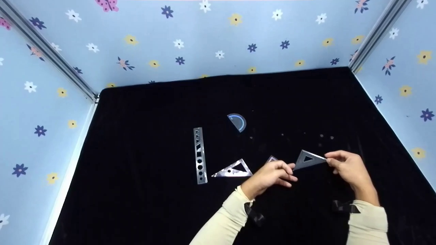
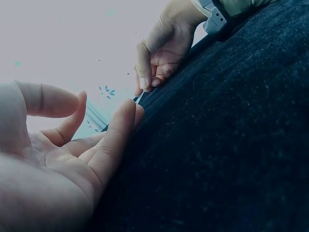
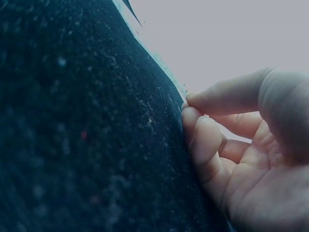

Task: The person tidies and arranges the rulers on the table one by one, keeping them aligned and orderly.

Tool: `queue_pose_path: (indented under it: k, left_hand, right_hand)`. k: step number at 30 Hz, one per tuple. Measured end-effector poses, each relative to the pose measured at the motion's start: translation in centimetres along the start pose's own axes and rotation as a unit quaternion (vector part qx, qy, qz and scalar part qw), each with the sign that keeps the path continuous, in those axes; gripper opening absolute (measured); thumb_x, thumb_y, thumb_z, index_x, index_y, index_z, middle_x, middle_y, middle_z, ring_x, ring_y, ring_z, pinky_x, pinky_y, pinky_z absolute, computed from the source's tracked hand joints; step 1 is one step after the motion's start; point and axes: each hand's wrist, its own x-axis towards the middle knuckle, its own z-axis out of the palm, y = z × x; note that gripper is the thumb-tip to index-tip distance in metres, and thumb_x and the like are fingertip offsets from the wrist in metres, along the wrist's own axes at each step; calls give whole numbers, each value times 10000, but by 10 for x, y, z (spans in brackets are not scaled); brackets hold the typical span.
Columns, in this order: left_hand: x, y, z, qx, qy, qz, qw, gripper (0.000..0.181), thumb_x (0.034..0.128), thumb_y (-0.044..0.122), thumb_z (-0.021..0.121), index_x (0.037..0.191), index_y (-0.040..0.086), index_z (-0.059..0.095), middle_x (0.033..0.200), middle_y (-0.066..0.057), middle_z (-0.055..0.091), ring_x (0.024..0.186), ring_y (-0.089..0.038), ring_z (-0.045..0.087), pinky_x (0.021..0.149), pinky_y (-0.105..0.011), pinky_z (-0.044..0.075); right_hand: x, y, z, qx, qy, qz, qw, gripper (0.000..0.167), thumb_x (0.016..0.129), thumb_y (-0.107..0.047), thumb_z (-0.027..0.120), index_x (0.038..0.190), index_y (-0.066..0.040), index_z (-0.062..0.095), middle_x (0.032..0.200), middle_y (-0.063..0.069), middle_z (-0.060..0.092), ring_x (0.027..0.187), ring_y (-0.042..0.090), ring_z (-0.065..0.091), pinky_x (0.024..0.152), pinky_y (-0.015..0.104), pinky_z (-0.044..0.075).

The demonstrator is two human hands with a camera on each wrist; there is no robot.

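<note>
A clear set square (image 1: 299,164) with a triangular cut-out lies toward the right of the black cloth. Its right corner is pinched between thumb and fingers of my right hand (image 1: 348,169); the right wrist view shows this hand (image 3: 241,140) with the set square's thin edge (image 3: 157,60) at its fingertips. At the opposite corner is my left hand (image 1: 272,175), its fingertips touching or very near it. In the left wrist view the thumb of that hand (image 2: 67,154) stands apart from its fingers. Another clear piece (image 1: 271,159) shows partly behind the left hand.
A second set square (image 1: 223,173), shiny, lies left of the left hand. Further left is a clear stencil ruler (image 1: 200,156) with cut-out shapes. A protractor (image 1: 237,122) with a blue arc lies farther back. Flowered blue panels (image 1: 218,34) enclose the black cloth (image 1: 143,153).
</note>
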Motion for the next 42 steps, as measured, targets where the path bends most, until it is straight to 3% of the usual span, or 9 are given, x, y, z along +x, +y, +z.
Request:
queue_pose_path:
  k: [18,31,42]
  left_hand:
    - [0,0,1,66,-10,-18,10000,113,935,-57,516,958,-87,623,1387,-199,554,1023,-367,691,752,-340,593]
    - [2,-1,0,145,-131,70,9998,191,912,-73,493,1052,-147,601,1384,-200,552,1041,-388,681,781,-369,591]
    - [2,-3,-1,153,-144,125,9997,187,938,-62,507,1071,-164,591,1376,-207,558,1038,-387,684,790,-380,591]
  right_hand:
    - [-2,-1,3,25,115,-56,9999,195,893,40,655,1065,123,691,752,-4,681,564,120,580,506,258,520]
    - [-1,-2,1,-250,120,-188,9994,186,901,66,620,1063,131,684,787,116,683,544,111,574,492,250,513]
    - [-2,-2,3,-92,228,-144,9996,168,892,48,634,1031,129,684,749,47,680,562,113,593,495,249,521]
